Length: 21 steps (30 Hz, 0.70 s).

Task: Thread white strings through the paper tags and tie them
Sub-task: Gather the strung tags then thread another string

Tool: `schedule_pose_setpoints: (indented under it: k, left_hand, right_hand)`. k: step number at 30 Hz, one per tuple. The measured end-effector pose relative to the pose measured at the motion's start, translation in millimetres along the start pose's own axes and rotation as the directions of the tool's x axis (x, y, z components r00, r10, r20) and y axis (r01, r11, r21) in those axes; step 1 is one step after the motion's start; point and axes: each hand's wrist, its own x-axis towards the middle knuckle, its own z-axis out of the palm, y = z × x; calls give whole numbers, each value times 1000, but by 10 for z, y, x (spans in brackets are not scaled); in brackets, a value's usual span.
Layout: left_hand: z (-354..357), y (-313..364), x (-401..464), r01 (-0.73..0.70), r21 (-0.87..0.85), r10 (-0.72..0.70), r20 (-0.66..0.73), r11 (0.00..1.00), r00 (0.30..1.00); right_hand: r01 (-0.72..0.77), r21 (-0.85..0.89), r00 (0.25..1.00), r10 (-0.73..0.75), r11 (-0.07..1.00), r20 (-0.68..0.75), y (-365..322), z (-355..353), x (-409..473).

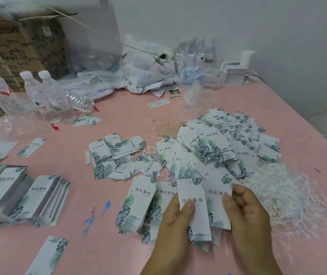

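Two hands at lower centre of the frame, both cut off at the bottom edge. Left hand (173, 219) grips a tag (193, 207): thumb pressed on its printed face, other fingers hidden behind the paper. Right hand (247, 213) has fingers curled in at the edge of a second tag (217, 207) just right of the first; thumb and fingertips close together, but whether they actually pinch that tag or a string is too blurry to tell. Lower parts of both tags hidden by more tags (138, 207) stacked under the hands.

String pile (283, 191), white and tangled, lies right of the hands, touching the big heap of tags (218, 149) in centre right; thin strings show among that heap, knots too small to make out. Smaller loose heap (115, 157) in centre. Neat stacks (41, 197) at left, the leftmost cut off by the frame edge. One tag (49, 255) at lower left, cut by the bottom edge.

All on a pink table (119, 245). Upper left: water bottles (47, 96), one clipped at the left edge, and a blurred cardboard box (19, 46). Upper centre: crumpled plastic bags (148, 72), contents unclear. White holder (236, 70) with cards at upper right, detail hard to read.
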Motion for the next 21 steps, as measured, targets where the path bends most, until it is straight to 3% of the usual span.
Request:
schedule_pose_setpoints:
  k: [4,9,12,16,18,21]
  left_hand:
    - [-5,2,-53,-133,160,119,98,978,988]
    - [-24,37,-52,-132,196,116,87,972,989]
    - [-84,39,-24,-50,41,47,66,998,997]
    - [-117,-16,37,56,-132,-41,113,990,993]
    - [-116,-53,55,63,-176,-44,113,982,993]
    - [-112,-65,75,67,-268,-50,71,961,996]
  right_hand:
    - [-35,67,994,28,997,110,-86,114,-97]
    - [-135,83,959,109,987,261,-151,116,-87]
    - [-186,45,927,160,981,339,-150,98,-77]
    - [-279,-37,815,257,960,520,-123,79,-82]
    - [-130,-182,889,196,975,413,-111,9,-25]
    - [-12,-406,999,30,914,39,-79,-282,154]
